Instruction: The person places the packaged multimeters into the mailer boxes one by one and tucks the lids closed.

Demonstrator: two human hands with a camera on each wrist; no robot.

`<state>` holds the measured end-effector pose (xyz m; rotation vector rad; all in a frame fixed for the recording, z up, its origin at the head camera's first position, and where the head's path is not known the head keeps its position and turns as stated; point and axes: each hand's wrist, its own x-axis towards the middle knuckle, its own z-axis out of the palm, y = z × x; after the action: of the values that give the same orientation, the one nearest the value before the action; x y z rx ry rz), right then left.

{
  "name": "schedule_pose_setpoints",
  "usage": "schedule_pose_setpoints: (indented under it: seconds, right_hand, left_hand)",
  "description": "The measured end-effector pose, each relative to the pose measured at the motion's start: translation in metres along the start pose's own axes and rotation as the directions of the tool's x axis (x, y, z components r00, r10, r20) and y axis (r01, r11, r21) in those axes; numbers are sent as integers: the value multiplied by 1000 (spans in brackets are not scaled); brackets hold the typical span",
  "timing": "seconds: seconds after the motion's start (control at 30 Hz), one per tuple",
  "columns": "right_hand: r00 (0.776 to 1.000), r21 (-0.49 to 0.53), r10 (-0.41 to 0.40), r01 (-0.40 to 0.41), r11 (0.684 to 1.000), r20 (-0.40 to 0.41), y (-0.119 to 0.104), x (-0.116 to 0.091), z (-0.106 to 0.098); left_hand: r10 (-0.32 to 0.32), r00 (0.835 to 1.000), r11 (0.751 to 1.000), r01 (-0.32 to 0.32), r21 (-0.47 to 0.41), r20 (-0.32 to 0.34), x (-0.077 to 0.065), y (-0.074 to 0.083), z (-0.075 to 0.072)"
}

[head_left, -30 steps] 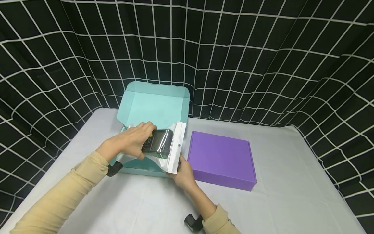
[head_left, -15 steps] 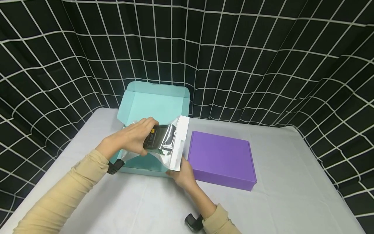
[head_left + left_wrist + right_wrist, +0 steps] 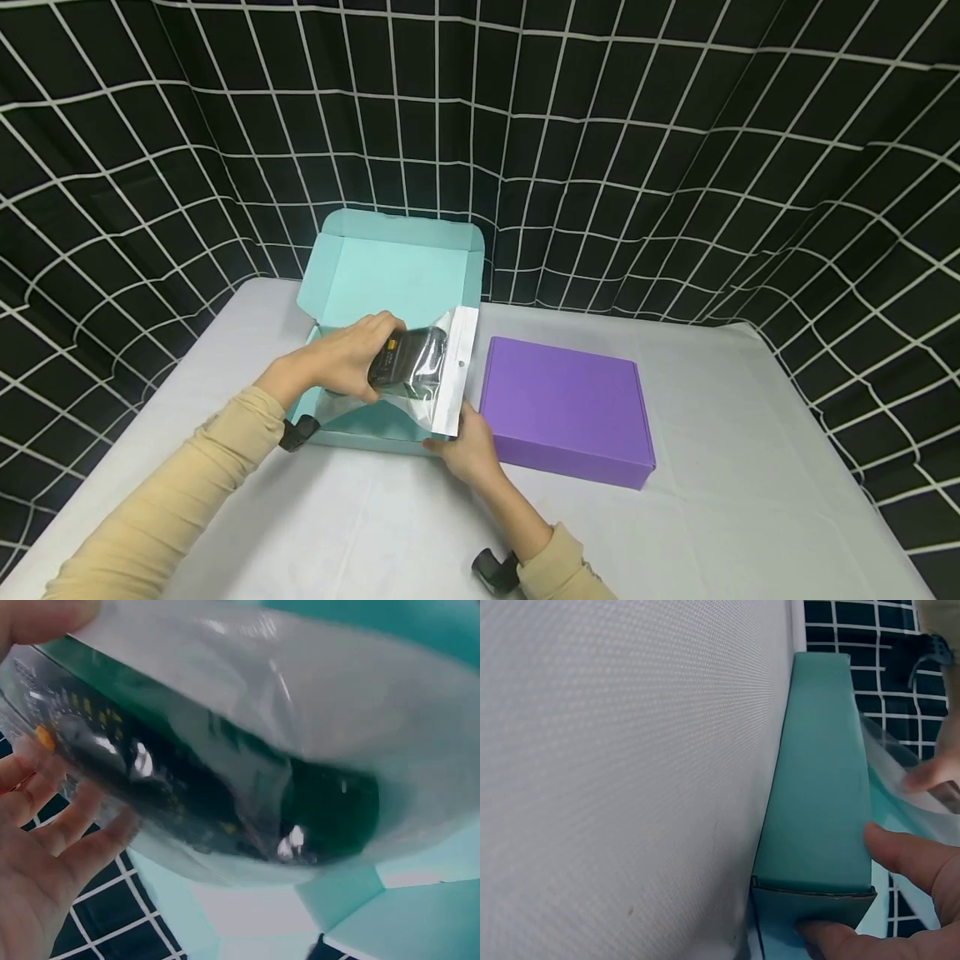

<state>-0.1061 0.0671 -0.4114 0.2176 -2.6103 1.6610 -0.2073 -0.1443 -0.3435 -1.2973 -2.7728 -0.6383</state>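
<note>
My left hand (image 3: 341,358) grips a black handheld device (image 3: 408,358) with a screen, small keys and an orange button. The device lies inside a clear-fronted zip bag (image 3: 456,371) with a white top strip. In the left wrist view the device's body (image 3: 330,810) looks dark green, and the fingers (image 3: 67,825) curl round the bag. Bag and device are over the open teal box (image 3: 405,279), whose lid stands up behind. At the box's front right corner, my right hand (image 3: 472,450) holds the wall, thumb at the rim, in the right wrist view the box's side (image 3: 821,772).
A closed purple box (image 3: 566,404) stands just right of the teal one. White cloth covers the table (image 3: 750,467). Behind and at both sides hangs a black curtain (image 3: 600,125) with a white grid. Black wrist cameras (image 3: 495,571) sit on both arms.
The bag with the device rose slightly and tipped half a second ago, then came down a little. The right hand has stayed at the teal box's corner.
</note>
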Motion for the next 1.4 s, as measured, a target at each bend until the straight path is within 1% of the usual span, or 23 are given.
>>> schedule_pose_setpoints:
  seconds: [0.1, 0.13, 0.2, 0.4, 0.67, 0.77, 0.9, 1.0, 1.13, 1.4]
  right_hand:
    - [999, 78, 28, -30, 997, 25, 1, 1, 1]
    - [998, 116, 53, -58, 992, 38, 1, 2, 1]
    - [996, 146, 77, -83, 986, 51, 2, 3, 1]
    - [990, 142, 129, -136, 980, 59, 0, 4, 0]
    - [988, 86, 149, -152, 985, 48, 2, 6, 1]
    - [988, 96, 149, -154, 983, 50, 2, 5, 2]
    - [988, 80, 147, -149, 986, 38, 1, 4, 2]
    - [988, 62, 149, -151, 987, 34, 1, 4, 3]
    - [986, 58, 160, -162, 985, 41, 0, 4, 3]
    - [986, 49, 155, -158, 986, 52, 1, 5, 1]
  left_hand:
    - [-26, 999, 999, 25, 47, 31, -1, -3, 5]
    - [-35, 999, 998, 33, 56, 38, -2, -3, 6]
    - [-50, 997, 996, 45, 78, 52, -2, -4, 7]
    - [-94, 990, 992, 85, 92, 102, -4, -6, 10]
    - [-135, 978, 988, 121, 100, 159, -3, -13, 14]
    - [-149, 969, 985, 129, 111, 196, -3, -16, 16]
    - [-161, 956, 984, 135, 117, 245, -2, -20, 20]
    - [-187, 945, 980, 160, 118, 270, -1, -22, 22]
    - [-229, 924, 972, 198, 129, 308, 1, -21, 25]
    - [-238, 907, 968, 193, 160, 348, 5, -21, 26]
